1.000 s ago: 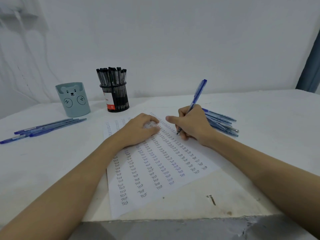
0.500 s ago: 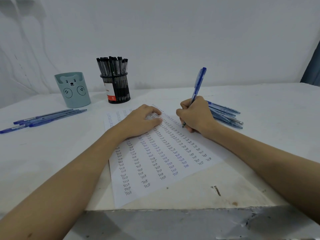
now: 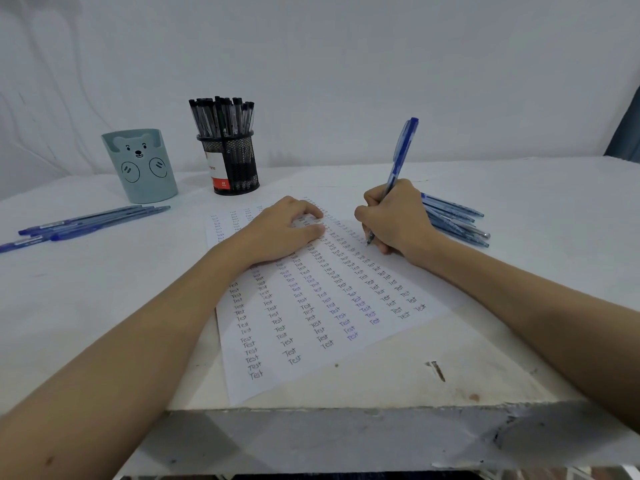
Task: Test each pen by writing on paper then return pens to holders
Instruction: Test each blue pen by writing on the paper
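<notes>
Nearest the camera runs the chipped front edge of the white table [image 3: 346, 386], and both bare forearms come in over it from the lower corners. On the tabletop lies a sheet of paper [image 3: 311, 327], turned at an angle, filled with columns of the word "Test" in black and blue ink; the rows at the far end are too small to read.

The left hand [image 3: 280, 230] lies palm down on the upper part of the sheet, fingers nearly straight and slightly spread, pressing it flat and holding nothing. It hides the writing under it.

The right hand [image 3: 394, 220] has its fingers curled tightly round a blue pen [image 3: 398, 157], held steeply with the cap end up. The tip touches the paper at the right-hand columns. The lower barrel is hidden inside the fist.

Just behind the right hand, a loose pile of blue pens [image 3: 453, 220] lies on the table, partly covered by the hand. At the far left another group of blue pens [image 3: 86, 223] lies side by side, its nearest end cut off by the frame edge.

Farther back stand a light blue bear-faced pen holder [image 3: 142, 164], whose inside cannot be seen, and a black mesh holder [image 3: 230, 164] packed with black pens [image 3: 221, 114].
</notes>
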The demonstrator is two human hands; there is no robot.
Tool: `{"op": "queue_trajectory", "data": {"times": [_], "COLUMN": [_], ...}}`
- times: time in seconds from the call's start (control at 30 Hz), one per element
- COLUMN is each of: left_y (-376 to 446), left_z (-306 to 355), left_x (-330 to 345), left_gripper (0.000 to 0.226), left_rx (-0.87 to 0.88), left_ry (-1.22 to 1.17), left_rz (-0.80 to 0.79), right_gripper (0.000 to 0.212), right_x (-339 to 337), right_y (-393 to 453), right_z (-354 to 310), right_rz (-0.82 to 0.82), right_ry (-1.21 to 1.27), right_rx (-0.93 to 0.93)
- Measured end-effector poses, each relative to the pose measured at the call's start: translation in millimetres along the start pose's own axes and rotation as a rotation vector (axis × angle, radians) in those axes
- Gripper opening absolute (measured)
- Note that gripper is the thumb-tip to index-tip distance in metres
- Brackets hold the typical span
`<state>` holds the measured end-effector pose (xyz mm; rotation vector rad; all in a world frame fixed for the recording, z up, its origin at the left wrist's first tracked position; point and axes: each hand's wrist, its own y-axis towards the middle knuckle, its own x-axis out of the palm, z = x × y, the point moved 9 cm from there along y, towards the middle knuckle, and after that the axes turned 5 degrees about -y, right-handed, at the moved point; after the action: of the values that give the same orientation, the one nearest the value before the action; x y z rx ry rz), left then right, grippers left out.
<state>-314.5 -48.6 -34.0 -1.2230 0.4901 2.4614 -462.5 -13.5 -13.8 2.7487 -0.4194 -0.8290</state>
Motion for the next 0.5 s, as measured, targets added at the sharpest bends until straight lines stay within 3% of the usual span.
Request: {"op": "queue_trajectory", "data": {"times": [0.5], "left_y": [0.8], "left_z": [-0.8], "left_x": [0.5], "left_gripper": [0.032], "left_rx": [0.001], "left_ry": [0.009], "left_rz": [-0.003], "right_gripper": [0.041], "right_x": [-3.9], "right_y": [-0.4], "right_z": [1.3], "right_rz": [0.037], "right_ry": [-0.008], "right_rx": [0.012]}}
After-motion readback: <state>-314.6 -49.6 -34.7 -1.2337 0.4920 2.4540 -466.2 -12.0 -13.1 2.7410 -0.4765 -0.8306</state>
